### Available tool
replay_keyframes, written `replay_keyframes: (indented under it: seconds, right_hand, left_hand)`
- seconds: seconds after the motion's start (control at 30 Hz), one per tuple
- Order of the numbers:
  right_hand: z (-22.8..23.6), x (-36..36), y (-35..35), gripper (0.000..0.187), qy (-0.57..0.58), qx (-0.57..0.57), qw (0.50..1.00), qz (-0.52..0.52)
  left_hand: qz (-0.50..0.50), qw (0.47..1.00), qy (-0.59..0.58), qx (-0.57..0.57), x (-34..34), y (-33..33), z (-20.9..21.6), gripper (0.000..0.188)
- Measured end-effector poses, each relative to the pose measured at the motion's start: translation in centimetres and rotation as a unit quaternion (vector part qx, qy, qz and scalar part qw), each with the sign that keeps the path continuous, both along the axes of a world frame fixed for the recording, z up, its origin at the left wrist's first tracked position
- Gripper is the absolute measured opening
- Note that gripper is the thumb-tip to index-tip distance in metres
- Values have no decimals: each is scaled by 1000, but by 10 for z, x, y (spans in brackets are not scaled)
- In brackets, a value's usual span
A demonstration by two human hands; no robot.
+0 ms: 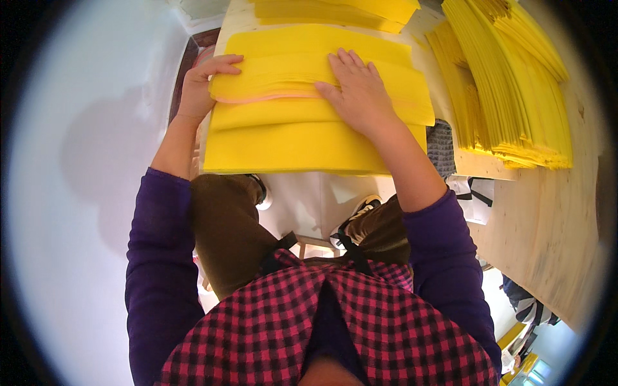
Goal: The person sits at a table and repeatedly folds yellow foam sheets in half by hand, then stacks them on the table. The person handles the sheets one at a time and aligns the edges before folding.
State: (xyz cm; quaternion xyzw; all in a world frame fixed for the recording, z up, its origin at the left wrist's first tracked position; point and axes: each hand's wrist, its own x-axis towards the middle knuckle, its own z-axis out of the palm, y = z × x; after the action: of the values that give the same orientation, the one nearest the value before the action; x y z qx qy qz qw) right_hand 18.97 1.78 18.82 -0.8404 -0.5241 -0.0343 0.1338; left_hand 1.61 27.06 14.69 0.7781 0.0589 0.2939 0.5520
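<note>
In front of me lies a stack of flat yellow sheets (290,147), layered in overlapping steps, with a pale pink-orange line running across its middle. I cannot tell whether they are paper or cloth. At the stack's left edge, my left hand (201,85) has its fingers curled over the upper sheets, gripping that edge; part of the hand is hidden beneath or beside it. My right hand (360,93) rests palm down on the upper sheets right of the middle. Its fingers lie stretched out, with the thumb apart, and it holds nothing.
More yellow sheets (335,14) lie beyond the stack. A tall bundle of yellow sheets (515,90) leans on the wooden table (534,225) at the right. A white wall (84,193) borders the left side. Grey textured material (440,148) shows beside the stack's right edge.
</note>
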Motion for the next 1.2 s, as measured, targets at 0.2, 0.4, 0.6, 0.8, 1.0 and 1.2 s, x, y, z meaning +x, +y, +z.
replay_keyframes:
  seconds: [0.2,0.4,0.6,0.8,1.0,1.2]
  right_hand:
    - [-2,0,-2,67,19,8,1000,-3]
    - [-5,3,-1,63,6,28,1000,10]
    - [-9,5,-2,65,5,26,1000,7]
    - [-6,4,-1,66,7,15,1000,-1]
    - [-5,5,-2,67,31,16,999,-2]
    - [-3,10,-4,69,48,12,999,-8]
  left_hand:
    - [48,998,8,30,-5,-1,1,14]
    - [86,992,16,87,-16,4,6,24]
    - [126,992,-14,22,-20,-6,54,29]
    - [39,981,58,182,22,-65,82,27]
    - [85,881,242,397,43,-103,49,46]
    - [128,878,233,398,37,-114,26,48]
